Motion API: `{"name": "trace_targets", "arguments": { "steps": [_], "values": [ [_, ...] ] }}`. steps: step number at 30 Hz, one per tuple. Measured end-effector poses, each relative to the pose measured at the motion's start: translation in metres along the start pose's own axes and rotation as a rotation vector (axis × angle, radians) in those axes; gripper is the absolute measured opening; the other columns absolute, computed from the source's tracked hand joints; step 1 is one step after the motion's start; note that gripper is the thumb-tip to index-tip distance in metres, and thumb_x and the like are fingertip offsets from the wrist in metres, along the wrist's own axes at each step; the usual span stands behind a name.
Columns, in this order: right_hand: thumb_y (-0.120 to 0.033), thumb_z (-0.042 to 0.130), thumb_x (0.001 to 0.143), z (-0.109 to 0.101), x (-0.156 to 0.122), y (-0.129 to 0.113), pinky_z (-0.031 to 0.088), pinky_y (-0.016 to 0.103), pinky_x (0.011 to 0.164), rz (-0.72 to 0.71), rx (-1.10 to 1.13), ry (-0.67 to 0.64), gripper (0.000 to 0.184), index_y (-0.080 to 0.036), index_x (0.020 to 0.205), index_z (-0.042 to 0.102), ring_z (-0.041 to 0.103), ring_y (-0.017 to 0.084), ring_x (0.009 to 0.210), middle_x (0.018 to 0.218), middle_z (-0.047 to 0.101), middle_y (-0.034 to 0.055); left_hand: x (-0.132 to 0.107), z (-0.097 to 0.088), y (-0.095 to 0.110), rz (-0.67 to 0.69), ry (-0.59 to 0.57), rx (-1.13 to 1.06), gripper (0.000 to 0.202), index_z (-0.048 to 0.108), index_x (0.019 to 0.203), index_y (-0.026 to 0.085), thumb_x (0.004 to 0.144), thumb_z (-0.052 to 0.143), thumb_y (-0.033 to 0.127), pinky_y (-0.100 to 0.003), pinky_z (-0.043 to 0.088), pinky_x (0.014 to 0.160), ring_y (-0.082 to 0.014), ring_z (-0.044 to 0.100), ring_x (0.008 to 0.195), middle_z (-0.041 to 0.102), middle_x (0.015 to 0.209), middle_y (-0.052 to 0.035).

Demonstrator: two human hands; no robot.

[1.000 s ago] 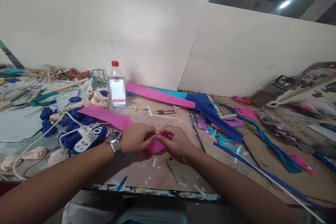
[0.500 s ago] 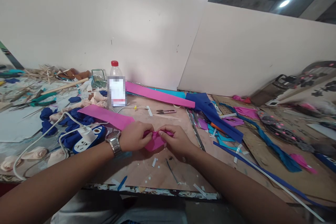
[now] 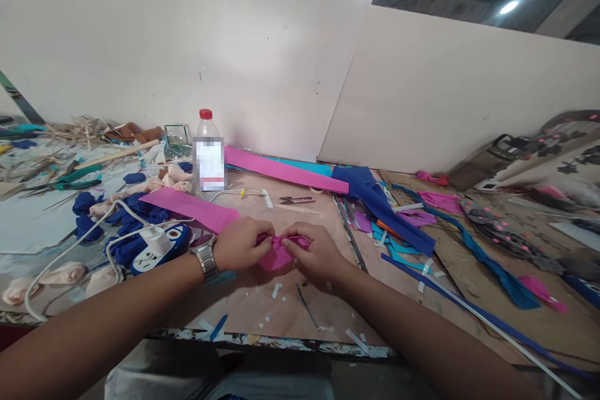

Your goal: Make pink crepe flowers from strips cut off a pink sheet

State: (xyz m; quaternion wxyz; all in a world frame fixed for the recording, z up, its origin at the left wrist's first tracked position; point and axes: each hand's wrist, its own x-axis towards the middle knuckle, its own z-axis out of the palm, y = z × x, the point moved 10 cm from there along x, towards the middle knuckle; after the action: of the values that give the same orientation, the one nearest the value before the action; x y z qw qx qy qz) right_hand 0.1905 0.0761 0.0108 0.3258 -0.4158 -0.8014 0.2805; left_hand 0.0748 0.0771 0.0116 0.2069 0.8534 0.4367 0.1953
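A pink strip (image 3: 192, 207), crepe paper or thin cloth, runs from the left over the table into my hands. My left hand (image 3: 244, 242) pinches it at a gathered spot near the middle of the board. Close beside it, my right hand (image 3: 316, 255) pinches the same gathered part between thumb and finger. A loose pink flap hangs below the fingertips. Behind the hands lie small thread snips (image 3: 297, 200), and a second pink strip (image 3: 285, 169) stretches along the back. My fingers partly hide the folds.
To the left are a power strip (image 3: 159, 251) with white cables, blue rolled flowers (image 3: 85, 228), and green-handled pliers (image 3: 79, 178). A red-capped bottle (image 3: 206, 125) stands at the back. Blue strips (image 3: 375, 200) and scraps lie right, beside a long white rod (image 3: 497, 325).
Both hands keep nearly the same place and their pinch on the pink strip. The right fingers have shifted slightly at the gathered part.
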Motion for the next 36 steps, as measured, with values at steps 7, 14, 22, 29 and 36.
{"name": "trace_targets", "arguments": {
  "steps": [7, 14, 22, 29, 36],
  "values": [
    [-0.023, 0.064, 0.088, 0.000, 0.001, 0.002, 0.047, 0.027, 0.070, -0.004, -0.059, -0.002, 0.010, -0.019, 0.086, 0.073, 0.065, 0.017, 0.075, 0.082, 0.073, 0.0035, -0.001, 0.003, 0.005, 0.034, -0.021, -0.008, 0.022, 0.070, 0.084, 0.019, 0.089, 0.051, 0.027, -0.028, 0.037, 0.063, -0.0176, 0.063, 0.068, 0.072, 0.074, -0.0034],
    [-0.025, 0.062, 0.089, 0.005, 0.000, 0.007, 0.045, 0.024, 0.066, 0.058, 0.020, -0.032, 0.012, -0.017, 0.084, 0.070, 0.061, 0.015, 0.072, 0.078, 0.070, 0.0013, -0.002, 0.008, 0.010, 0.093, -0.067, -0.056, 0.022, 0.071, 0.087, 0.018, 0.091, 0.052, 0.029, -0.026, 0.037, 0.062, -0.0150, 0.060, 0.064, 0.070, 0.073, -0.0026],
    [-0.022, 0.060, 0.087, 0.003, 0.002, 0.010, 0.043, 0.022, 0.063, 0.075, 0.065, -0.016, 0.011, -0.017, 0.080, 0.066, 0.055, 0.013, 0.068, 0.073, 0.063, -0.0004, 0.000, 0.002, 0.006, 0.063, -0.055, -0.092, 0.023, 0.070, 0.082, 0.018, 0.092, 0.052, 0.028, -0.026, 0.033, 0.060, -0.0136, 0.056, 0.063, 0.068, 0.071, -0.0008],
    [-0.029, 0.061, 0.091, 0.009, 0.001, 0.016, 0.045, 0.023, 0.064, 0.102, 0.127, -0.053, 0.016, -0.017, 0.084, 0.069, 0.058, 0.014, 0.070, 0.077, 0.067, 0.0008, 0.001, 0.004, 0.004, 0.066, -0.056, -0.122, 0.027, 0.071, 0.085, 0.018, 0.095, 0.050, 0.033, -0.025, 0.036, 0.060, -0.0136, 0.057, 0.064, 0.069, 0.073, -0.0015],
    [-0.023, 0.064, 0.088, 0.006, 0.001, 0.007, 0.048, 0.027, 0.072, 0.046, 0.072, -0.038, 0.010, -0.019, 0.091, 0.073, 0.065, 0.017, 0.078, 0.087, 0.074, 0.0036, 0.001, 0.003, 0.001, 0.048, -0.041, -0.192, 0.026, 0.069, 0.083, 0.017, 0.094, 0.051, 0.031, -0.025, 0.037, 0.061, -0.0131, 0.056, 0.065, 0.067, 0.071, 0.0000]
  ]
}}
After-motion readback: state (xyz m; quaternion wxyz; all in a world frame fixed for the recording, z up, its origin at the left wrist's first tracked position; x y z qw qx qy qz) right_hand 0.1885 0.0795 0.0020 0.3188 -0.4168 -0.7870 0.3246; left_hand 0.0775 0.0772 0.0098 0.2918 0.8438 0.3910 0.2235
